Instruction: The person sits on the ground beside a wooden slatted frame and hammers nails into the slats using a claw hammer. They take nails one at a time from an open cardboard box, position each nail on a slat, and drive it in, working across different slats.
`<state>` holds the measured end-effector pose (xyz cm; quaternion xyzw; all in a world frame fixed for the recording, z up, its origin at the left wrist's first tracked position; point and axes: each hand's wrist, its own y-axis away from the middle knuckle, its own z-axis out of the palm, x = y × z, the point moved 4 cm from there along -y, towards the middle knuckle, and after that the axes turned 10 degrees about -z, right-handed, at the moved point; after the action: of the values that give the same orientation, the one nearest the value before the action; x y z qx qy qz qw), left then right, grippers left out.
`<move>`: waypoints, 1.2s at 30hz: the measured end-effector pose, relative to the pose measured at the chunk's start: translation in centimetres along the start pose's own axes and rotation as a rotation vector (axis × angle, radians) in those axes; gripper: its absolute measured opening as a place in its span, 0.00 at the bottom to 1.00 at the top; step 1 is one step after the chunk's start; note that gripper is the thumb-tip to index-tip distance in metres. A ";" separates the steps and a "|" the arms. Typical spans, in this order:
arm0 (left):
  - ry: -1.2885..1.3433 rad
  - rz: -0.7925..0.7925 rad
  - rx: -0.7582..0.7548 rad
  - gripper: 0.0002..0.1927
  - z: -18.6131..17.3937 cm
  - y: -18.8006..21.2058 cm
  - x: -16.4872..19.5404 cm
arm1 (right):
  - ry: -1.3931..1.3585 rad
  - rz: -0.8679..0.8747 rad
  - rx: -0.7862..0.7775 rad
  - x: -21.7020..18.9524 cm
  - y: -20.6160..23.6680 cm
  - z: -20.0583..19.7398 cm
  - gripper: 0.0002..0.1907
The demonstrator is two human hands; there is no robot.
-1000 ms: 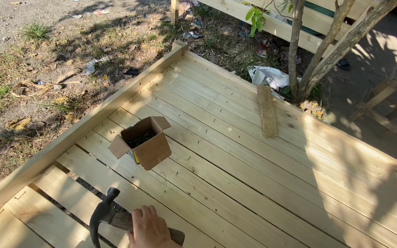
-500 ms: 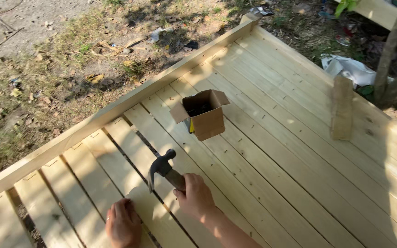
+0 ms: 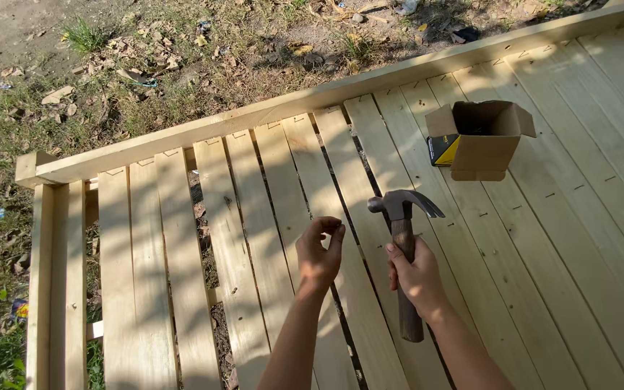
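My right hand (image 3: 417, 273) grips the brown wooden handle of a claw hammer (image 3: 401, 217), its dark metal head upright above the planks. My left hand (image 3: 319, 254) hovers beside it with thumb and fingertips pinched together; whether something small sits between them I cannot tell. Both hands are over a pale wooden deck (image 3: 269, 217) of long parallel planks. An open cardboard box (image 3: 482, 141) stands on the planks up and to the right of the hammer.
Gaps between the left planks show dirt below. A raised board (image 3: 276, 112) edges the deck's far side. Beyond it lies grass with dry leaves and litter (image 3: 131, 50). The deck's left end drops to the ground.
The view has swung left along the deck, and the box now sits at upper right. My left hand rose from the planks and pinched its fingers. The hammer stands more upright.
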<state>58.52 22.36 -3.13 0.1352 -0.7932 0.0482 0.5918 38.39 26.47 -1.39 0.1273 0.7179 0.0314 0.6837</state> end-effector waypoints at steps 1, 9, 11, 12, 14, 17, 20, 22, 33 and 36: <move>0.017 0.035 0.004 0.07 0.1 0.4 0.2 | 0.011 0.000 -0.006 0.0 0.2 0.3 0.12; -0.300 0.144 -0.048 0.05 -2.9 2.6 -1.8 | 0.079 -0.067 -0.067 0.3 2.0 0.8 0.11; -0.335 0.128 -0.057 0.04 -2.8 2.4 -2.5 | 0.091 -0.046 -0.064 0.8 2.6 0.7 0.11; -0.353 0.121 -0.062 0.04 -2.6 2.4 -2.7 | 0.095 -0.045 -0.068 1.0 2.9 0.7 0.11; -0.367 0.108 -0.049 0.04 -2.3 2.2 -3.1 | 0.096 -0.039 -0.069 1.5 3.3 0.6 0.11; -0.373 0.151 -0.010 0.03 -2.1 2.2 -3.0 | 0.092 -0.051 -0.075 2.2 3.6 0.5 0.11; -0.389 0.186 0.021 0.02 -2.2 2.3 -2.8 | 0.115 -0.102 -0.097 2.8 3.5 0.3 0.12; -0.396 0.198 0.031 0.02 -2.1 2.3 -2.7 | 0.148 -0.126 -0.110 3.2 3.5 0.2 0.12; -0.429 0.323 0.070 0.03 -1.8 2.9 -2.3 | 0.227 -0.096 -0.125 3.5 3.7 0.3 0.12; -0.463 0.327 0.063 0.03 -1.6 2.8 -2.5 | 0.222 -0.102 -0.130 3.6 3.7 0.3 0.12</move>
<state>59.87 25.83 -4.80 0.0313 -0.9165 0.1354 0.3750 39.07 30.80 -4.07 0.0418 0.7912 0.0570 0.6075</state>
